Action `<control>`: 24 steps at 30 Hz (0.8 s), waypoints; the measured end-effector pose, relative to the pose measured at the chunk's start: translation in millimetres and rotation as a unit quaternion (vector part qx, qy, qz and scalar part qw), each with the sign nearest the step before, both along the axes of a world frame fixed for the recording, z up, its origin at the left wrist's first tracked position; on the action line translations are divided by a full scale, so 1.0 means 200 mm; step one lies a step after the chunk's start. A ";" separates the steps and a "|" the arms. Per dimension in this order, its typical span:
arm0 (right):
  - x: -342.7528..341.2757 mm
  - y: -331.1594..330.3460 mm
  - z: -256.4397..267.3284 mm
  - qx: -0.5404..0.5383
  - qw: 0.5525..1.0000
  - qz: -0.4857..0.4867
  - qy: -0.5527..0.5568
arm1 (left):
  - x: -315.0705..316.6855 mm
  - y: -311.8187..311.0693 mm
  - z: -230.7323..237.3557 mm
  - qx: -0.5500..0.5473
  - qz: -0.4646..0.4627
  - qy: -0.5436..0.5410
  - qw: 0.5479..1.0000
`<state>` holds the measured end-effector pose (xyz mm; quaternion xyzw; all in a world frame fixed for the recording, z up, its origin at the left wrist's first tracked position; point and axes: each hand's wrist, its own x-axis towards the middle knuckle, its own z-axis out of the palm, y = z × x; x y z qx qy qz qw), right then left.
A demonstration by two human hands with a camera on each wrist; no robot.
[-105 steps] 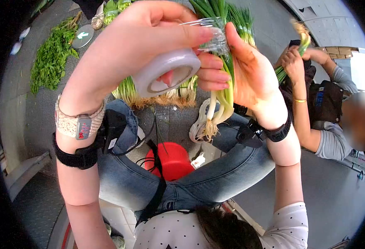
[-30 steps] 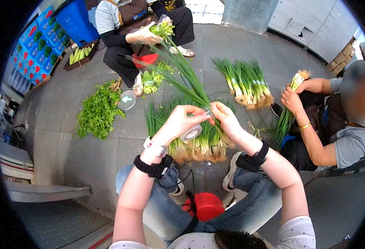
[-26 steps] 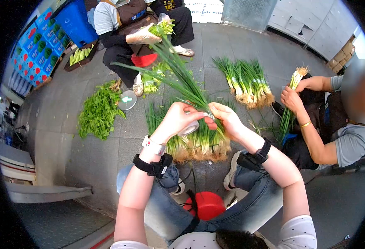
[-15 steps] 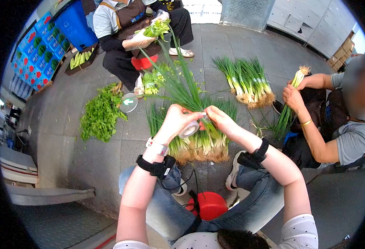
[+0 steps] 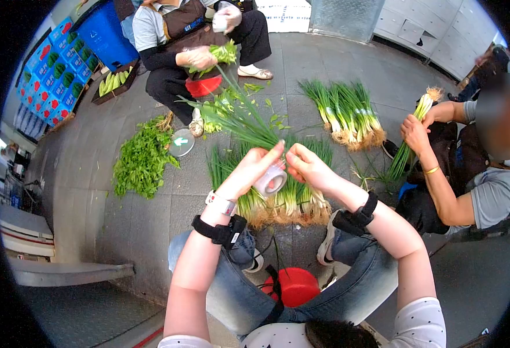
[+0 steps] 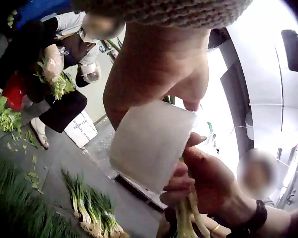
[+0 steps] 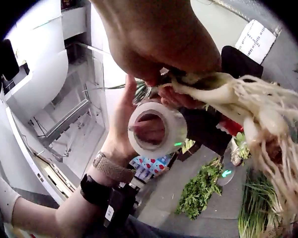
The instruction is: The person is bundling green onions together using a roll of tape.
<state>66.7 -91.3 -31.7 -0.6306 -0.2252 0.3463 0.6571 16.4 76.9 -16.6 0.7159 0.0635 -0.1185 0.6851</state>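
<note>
My right hand [image 5: 310,166] grips a small bunch of spring onions [image 7: 218,91], its white bulbs and roots [image 7: 280,139] sticking out beside the hand in the right wrist view. The green leaves [image 5: 240,129] fan away to the upper left in the head view. On my left hand [image 5: 246,175] hangs a roll of clear tape [image 5: 261,183]; fingers pass through its core, as the right wrist view shows. Left thumb and right fingertips are close together at the bunch's middle, where shiny film shows. From the left wrist, the roll [image 6: 151,144] covers most of the left fingers.
Below my hands lies a row of spring onions [image 5: 284,206], with taped bunches [image 5: 348,116] farther right. Leafy greens [image 5: 142,159] lie left of a round floor sign [image 5: 181,142]. A red stool [image 5: 295,287] is between my legs. Two people sit nearby, each handling vegetables.
From close to the head camera, my hands have lowered with the bunch and tape. Lately the left thumb has lifted and the roll has turned its face outward. The person opposite has lowered their greens.
</note>
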 end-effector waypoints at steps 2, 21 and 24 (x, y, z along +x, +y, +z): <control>0.03 -0.02 -0.02 0.001 1.000 -0.014 -0.014 | -0.03 -0.04 0.03 -0.001 -0.014 -0.026 1.000; 0.00 -0.04 0.11 0.075 0.995 -0.002 0.065 | -0.06 -0.03 0.10 -0.028 -0.129 -0.121 0.984; 0.08 -0.07 0.00 -0.072 0.990 -0.005 -0.124 | -0.03 -0.03 -0.02 0.045 -0.140 -0.174 0.974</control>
